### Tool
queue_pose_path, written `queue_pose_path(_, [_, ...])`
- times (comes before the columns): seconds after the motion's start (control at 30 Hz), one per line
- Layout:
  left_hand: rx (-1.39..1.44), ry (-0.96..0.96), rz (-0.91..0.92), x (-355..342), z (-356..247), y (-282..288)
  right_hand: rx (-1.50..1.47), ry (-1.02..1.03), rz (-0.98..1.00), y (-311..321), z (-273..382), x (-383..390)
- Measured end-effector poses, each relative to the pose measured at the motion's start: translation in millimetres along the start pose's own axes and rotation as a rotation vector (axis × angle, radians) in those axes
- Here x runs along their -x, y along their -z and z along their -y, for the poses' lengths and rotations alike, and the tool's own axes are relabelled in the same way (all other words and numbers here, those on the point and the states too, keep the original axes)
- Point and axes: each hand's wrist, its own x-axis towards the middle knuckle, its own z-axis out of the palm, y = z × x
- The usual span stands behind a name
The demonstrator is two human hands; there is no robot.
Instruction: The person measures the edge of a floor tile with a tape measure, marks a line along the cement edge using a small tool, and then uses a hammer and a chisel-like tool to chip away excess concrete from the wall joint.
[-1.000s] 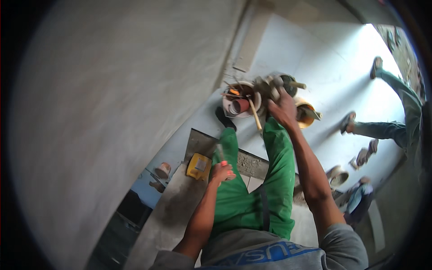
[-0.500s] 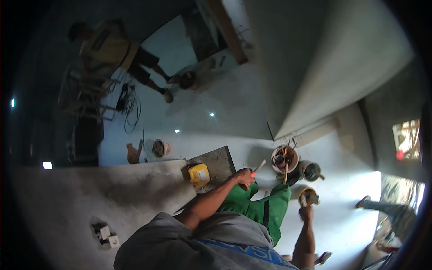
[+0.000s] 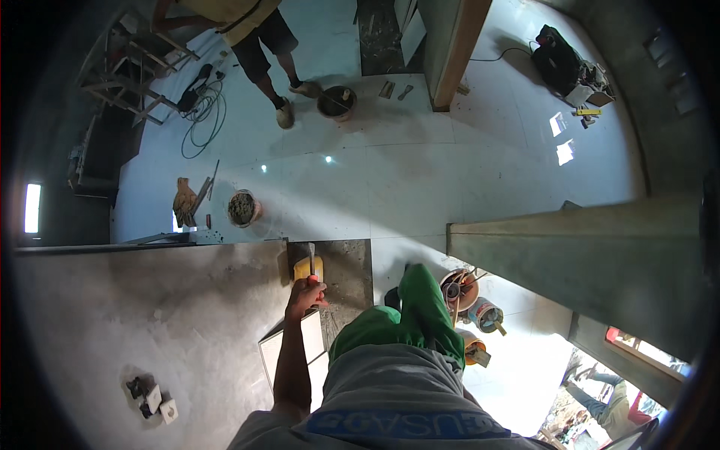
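Observation:
My left hand is closed around the red handle of a scraper, whose narrow, pale blade points away from me. It is held over a yellow jerrycan, partly covering it. The jerrycan stands on a dark, dirty slab beside the end of the grey wall. My right hand is out of sight behind my body. To the right of my green-trousered legs, an orange bucket with a pale block-like tool at its rim sits nearest to that side.
A tool-filled bucket and a dark bucket stand right of my legs, under a partition. A mortar bucket is ahead left. Beyond, another person stands by a bucket and coiled cable.
My view has turned right and shifted over the floor. My left hand with the scraper has moved to the jerrycan. My right hand, earlier at the orange bucket, has gone out of view.

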Motion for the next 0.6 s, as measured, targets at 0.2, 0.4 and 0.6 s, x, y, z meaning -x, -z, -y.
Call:
queue_pose_path(0.2, [-0.035, -0.122, -0.054, -61.8, -54.2, 33.3, 0.085, -0.011, 0.042, -42.8, 132.0, -67.6])
queue_pose_path(0.4, [-0.072, 0.072, -0.212, -114.9, -123.1, 88.5, 0.260, 0.209, 0.033, -85.3, 267.3, -150.4])
queue_pose_path(0.6, [0.309, 0.035, -0.246, -116.1, -184.1, 156.7, 0.549, -0.002, 0.144, -102.5, 534.8, -137.4])
